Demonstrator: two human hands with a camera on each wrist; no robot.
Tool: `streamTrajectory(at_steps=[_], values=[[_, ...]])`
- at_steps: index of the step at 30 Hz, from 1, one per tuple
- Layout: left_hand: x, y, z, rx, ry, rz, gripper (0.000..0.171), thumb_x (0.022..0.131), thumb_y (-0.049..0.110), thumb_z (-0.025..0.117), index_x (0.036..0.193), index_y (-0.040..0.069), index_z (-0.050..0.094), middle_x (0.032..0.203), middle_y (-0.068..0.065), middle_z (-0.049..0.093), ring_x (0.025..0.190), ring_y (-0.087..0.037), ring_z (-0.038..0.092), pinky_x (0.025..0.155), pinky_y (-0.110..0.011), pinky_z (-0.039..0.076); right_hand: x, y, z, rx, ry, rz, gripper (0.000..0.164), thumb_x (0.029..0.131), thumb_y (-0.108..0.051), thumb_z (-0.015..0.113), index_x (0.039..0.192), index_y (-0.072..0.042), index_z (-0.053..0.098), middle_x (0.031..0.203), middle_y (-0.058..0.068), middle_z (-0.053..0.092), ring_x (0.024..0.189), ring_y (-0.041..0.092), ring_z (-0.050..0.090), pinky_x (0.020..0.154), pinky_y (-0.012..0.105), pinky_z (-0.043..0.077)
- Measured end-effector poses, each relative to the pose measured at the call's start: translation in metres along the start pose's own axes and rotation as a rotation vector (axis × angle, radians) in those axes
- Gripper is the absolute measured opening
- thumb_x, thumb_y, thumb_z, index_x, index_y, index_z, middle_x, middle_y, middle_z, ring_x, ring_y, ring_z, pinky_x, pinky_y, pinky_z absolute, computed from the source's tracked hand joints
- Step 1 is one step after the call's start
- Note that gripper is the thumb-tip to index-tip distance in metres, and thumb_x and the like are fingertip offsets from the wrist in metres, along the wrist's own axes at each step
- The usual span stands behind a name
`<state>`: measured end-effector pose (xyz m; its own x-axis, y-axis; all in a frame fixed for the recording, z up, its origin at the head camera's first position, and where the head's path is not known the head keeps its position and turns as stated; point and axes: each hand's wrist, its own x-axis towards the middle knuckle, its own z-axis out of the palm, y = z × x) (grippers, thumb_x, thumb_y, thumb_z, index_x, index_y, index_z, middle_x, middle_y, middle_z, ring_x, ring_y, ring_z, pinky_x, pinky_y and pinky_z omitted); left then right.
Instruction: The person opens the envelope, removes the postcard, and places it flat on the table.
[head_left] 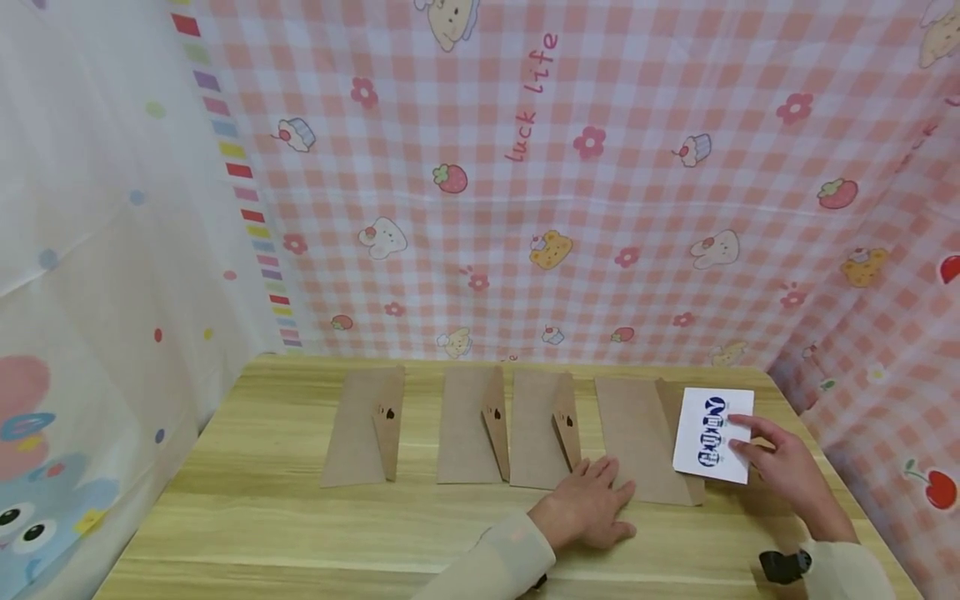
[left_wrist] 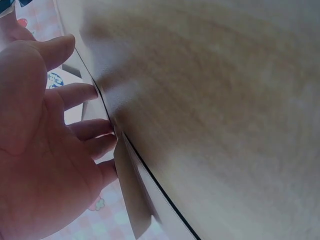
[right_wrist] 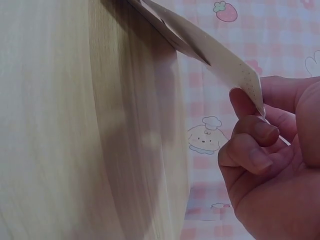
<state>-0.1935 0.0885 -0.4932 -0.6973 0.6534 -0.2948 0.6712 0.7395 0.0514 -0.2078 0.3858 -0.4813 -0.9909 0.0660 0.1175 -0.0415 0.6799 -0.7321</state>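
Observation:
In the head view, my right hand pinches a white card with blue printing by its right side. The card overlaps the flap side of the rightmost brown paper envelope. In the right wrist view, thumb and fingertips grip the card's edge, which slants up off the wood. My left hand rests palm down with fingers spread, reaching the lower edges of the two right-hand envelopes. Its fingers look straight in the left wrist view, and it holds nothing.
More brown envelopes lie in a row to the left: a far-left one, a middle one and another, their flaps marked with a small dark heart. All lie on a wooden table. A pink checked cloth hangs behind.

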Motion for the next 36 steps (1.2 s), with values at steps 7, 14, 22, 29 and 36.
streamTrajectory(at_steps=[7, 14, 22, 29, 36], values=[[0.0, -0.001, 0.001, -0.004, -0.012, -0.005, 0.063, 0.098, 0.062, 0.041, 0.155, 0.039, 0.027, 0.164, 0.006, 0.019, 0.151, -0.008, 0.013, 0.121, -0.03, 0.017, -0.004, 0.002, -0.004, -0.007, 0.011, 0.007, 0.041, 0.097, -0.016, 0.064, 0.131, 0.006, 0.055, 0.099, 0.013, 0.049, 0.06, 0.007, 0.052, 0.049, 0.025, 0.039], [0.0, -0.001, 0.0, 0.021, -0.028, -0.007, 0.053, 0.105, 0.05, 0.033, 0.156, 0.041, 0.023, 0.165, 0.008, 0.017, 0.151, -0.007, 0.012, 0.122, -0.031, 0.017, -0.009, 0.0, -0.009, 0.021, 0.019, -0.015, 0.041, 0.096, -0.018, 0.066, 0.13, 0.003, 0.057, 0.095, 0.003, 0.047, 0.055, 0.006, 0.047, 0.047, 0.027, 0.037], [0.001, -0.002, -0.001, 0.036, -0.031, -0.009, 0.054, 0.103, 0.037, 0.041, 0.155, 0.041, 0.026, 0.164, 0.009, 0.018, 0.151, -0.006, 0.013, 0.121, -0.031, 0.017, -0.017, -0.001, -0.013, 0.098, 0.009, -0.04, 0.038, 0.093, -0.016, 0.07, 0.128, -0.004, 0.062, 0.088, -0.01, 0.049, 0.052, 0.002, 0.045, 0.044, 0.029, 0.037], [0.002, -0.001, 0.0, 0.073, -0.019, -0.018, 0.05, 0.106, 0.04, 0.034, 0.155, 0.042, 0.025, 0.164, 0.01, 0.019, 0.151, -0.006, 0.014, 0.121, -0.031, 0.018, -0.024, -0.005, -0.016, 0.124, -0.055, -0.011, 0.044, 0.094, -0.023, 0.07, 0.133, -0.006, 0.059, 0.09, -0.006, 0.046, 0.052, 0.0, 0.04, 0.045, 0.032, 0.035], [0.003, 0.0, 0.003, 0.101, -0.002, -0.016, 0.05, 0.107, 0.044, 0.03, 0.156, 0.041, 0.024, 0.164, 0.01, 0.019, 0.151, -0.006, 0.015, 0.121, -0.031, 0.019, -0.029, -0.008, -0.015, 0.207, -0.106, -0.011, 0.043, 0.095, -0.018, 0.068, 0.134, -0.005, 0.058, 0.072, -0.013, 0.045, 0.049, 0.003, 0.035, 0.042, 0.034, 0.033]])
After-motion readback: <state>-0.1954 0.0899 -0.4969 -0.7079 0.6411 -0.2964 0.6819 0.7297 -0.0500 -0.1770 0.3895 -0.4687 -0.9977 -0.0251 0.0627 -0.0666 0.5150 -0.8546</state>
